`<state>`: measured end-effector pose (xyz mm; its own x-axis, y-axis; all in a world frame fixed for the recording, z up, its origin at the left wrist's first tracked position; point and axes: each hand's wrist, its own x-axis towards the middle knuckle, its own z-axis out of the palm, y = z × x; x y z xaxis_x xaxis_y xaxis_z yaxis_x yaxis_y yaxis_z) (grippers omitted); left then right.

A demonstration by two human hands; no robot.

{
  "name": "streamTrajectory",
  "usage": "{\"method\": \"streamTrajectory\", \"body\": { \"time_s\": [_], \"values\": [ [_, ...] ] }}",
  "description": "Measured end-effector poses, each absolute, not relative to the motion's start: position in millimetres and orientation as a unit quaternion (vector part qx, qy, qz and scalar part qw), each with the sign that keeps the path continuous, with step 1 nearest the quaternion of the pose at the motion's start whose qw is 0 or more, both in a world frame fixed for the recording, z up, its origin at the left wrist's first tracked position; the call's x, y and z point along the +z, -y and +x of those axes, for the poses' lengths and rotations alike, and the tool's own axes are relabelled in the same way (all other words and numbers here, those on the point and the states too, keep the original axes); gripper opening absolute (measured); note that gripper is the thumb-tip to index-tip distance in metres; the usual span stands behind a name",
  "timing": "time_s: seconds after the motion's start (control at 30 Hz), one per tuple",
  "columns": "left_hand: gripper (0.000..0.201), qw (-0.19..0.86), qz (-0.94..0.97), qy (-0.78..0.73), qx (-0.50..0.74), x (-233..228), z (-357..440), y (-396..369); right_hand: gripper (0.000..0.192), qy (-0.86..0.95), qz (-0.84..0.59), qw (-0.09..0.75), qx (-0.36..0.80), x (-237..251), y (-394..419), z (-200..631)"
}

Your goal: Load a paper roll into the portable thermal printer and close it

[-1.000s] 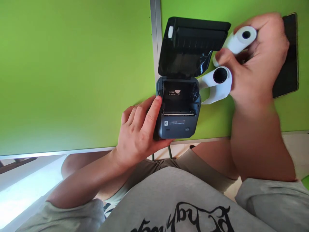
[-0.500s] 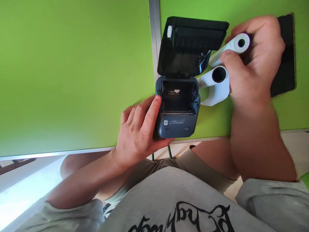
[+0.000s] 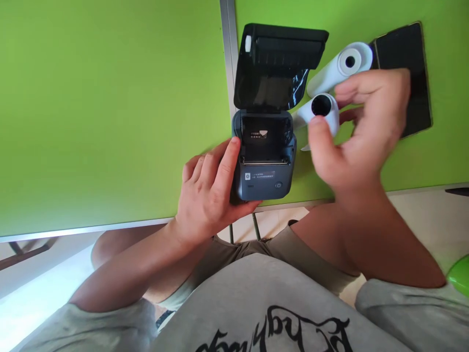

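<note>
A small dark-grey label printer [image 3: 264, 182] stands at the near edge of the green table [image 3: 110, 112], its black lid [image 3: 280, 63] raised and its paper bay empty. My left hand [image 3: 205, 195] grips the printer's left side, index finger along the casing. Two white paper rolls lie right of the lid: a far roll [image 3: 340, 66] resting free on the table and a nearer roll [image 3: 322, 105]. My right hand [image 3: 361, 142] hovers at the nearer roll with fingers spread, thumb in front of it. The hand is blurred, and I cannot tell whether it touches the roll.
A dark flat phone [image 3: 406, 68] lies at the far right beside the far roll. A metal seam [image 3: 225, 73] splits the table just left of the printer. My lap and grey shirt fill the bottom of the view below the table edge.
My right hand has let go of the far roll, which now lies on the table, and has dropped toward the nearer roll. My left hand stays on the printer.
</note>
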<state>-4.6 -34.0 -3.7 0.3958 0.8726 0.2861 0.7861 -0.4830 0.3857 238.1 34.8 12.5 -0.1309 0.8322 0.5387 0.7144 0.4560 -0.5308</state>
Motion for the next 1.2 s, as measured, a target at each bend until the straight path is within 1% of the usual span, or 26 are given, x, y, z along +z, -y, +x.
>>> {"method": "streamTrajectory", "body": {
  "time_s": [0.07, 0.13, 0.23, 0.3, 0.43, 0.5, 0.7, 0.8, 0.9, 1.0, 1.1, 1.2],
  "values": [
    [0.101, 0.096, 0.828, -0.501, 0.233, -4.5, -3.9, 34.0, 0.027, 0.759, -0.546, 0.351, 0.043, 10.8, -30.4, 232.3],
    [0.105, 0.096, 0.828, -0.504, 0.228, -5.4, -3.4, 33.9, 0.026, 0.758, -0.562, 0.331, 0.03, 8.8, -30.5, 230.2],
    [0.107, 0.086, 0.827, -0.51, 0.219, -6.3, -3.5, 34.0, 0.024, 0.744, -0.579, 0.333, 0.03, 5.0, -35.8, 232.5],
    [0.106, 0.081, 0.828, -0.512, 0.215, -6.4, -3.7, 34.2, 0.028, 0.741, -0.575, 0.344, 0.044, 1.7, -39.1, 235.3],
    [0.104, 0.088, 0.829, -0.51, 0.212, -5.6, -4.0, 34.2, 0.037, 0.742, -0.519, 0.394, 0.157, -3.4, -39.2, 238.2],
    [0.103, 0.089, 0.829, -0.509, 0.213, -5.3, -3.9, 34.0, 0.038, 0.746, -0.504, 0.389, 0.197, -3.2, -37.4, 238.6],
    [0.103, 0.086, 0.832, -0.503, 0.219, -5.4, -3.8, 33.0, 0.03, 0.78, -0.5, 0.345, 0.15, -0.6, -37.0, 242.1],
    [0.103, 0.083, 0.832, -0.503, 0.217, -5.6, -3.9, 33.0, 0.036, 0.763, -0.515, 0.355, 0.16, -5.4, -37.6, 244.8],
    [0.102, 0.081, 0.833, -0.503, 0.217, -5.5, -4.1, 33.0, 0.045, 0.752, -0.504, 0.371, 0.206, -9.0, -37.4, 246.6],
    [0.101, 0.08, 0.834, -0.5, 0.218, -5.5, -4.1, 33.1, 0.049, 0.759, -0.493, 0.357, 0.231, -6.3, -37.2, 247.1],
    [0.101, 0.079, 0.833, -0.502, 0.218, -6.2, -4.2, 33.3, 0.047, 0.788, -0.495, 0.315, 0.186, -1.1, -37.8, 246.6],
    [0.101, 0.082, 0.833, -0.502, 0.217, -6.7, -4.5, 33.4, 0.04, 0.796, -0.497, 0.303, 0.166, 0.9, -38.6, 245.8]
  ]
}}
